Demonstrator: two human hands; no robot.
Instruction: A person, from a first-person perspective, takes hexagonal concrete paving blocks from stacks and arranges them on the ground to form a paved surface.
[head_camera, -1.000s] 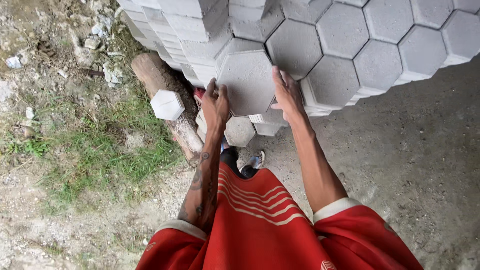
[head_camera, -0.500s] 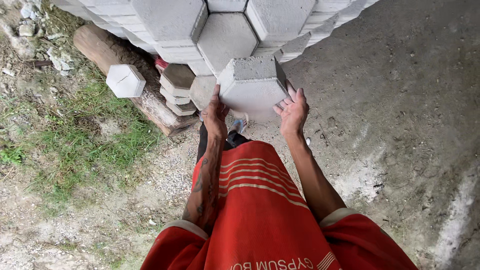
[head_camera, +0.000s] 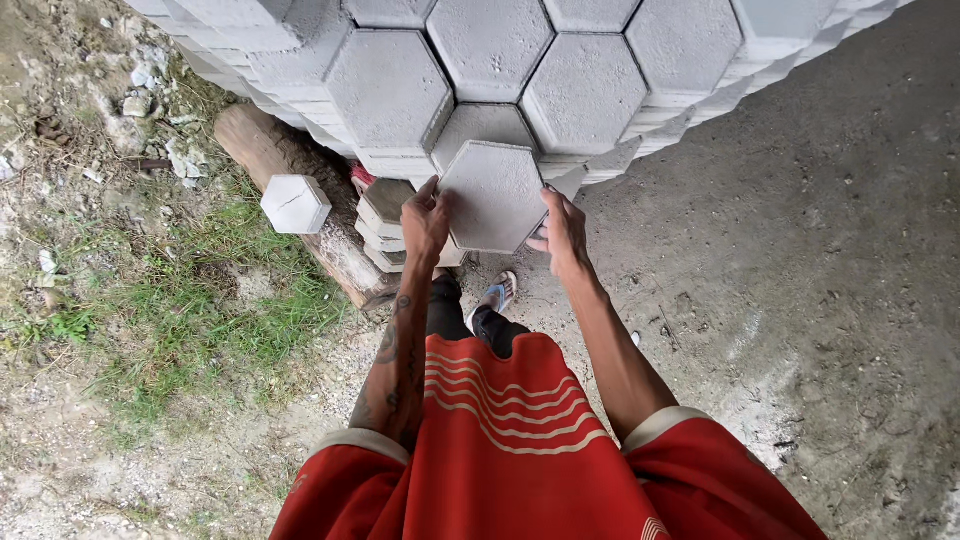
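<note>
A grey hexagonal paving block (head_camera: 493, 195) is held up between both my hands, its flat face toward me. My left hand (head_camera: 424, 222) grips its left edge and my right hand (head_camera: 563, 228) grips its right edge. It hangs just in front of a tall stack of the same hexagonal blocks (head_camera: 500, 70) that fills the top of the view. A short pile of blocks (head_camera: 385, 225) lies below the stack, behind my left hand.
A log (head_camera: 300, 200) lies slanted at the left with a single white hexagonal block (head_camera: 295, 204) resting on it. Grass and rubble (head_camera: 150, 300) cover the ground at the left. Grey concrete ground (head_camera: 800, 280) spreads to the right. My feet (head_camera: 495, 295) stand below the block.
The block has come out of the stack and been lowered, then turned so its flat face is toward me. Both hands stayed on its edges.
</note>
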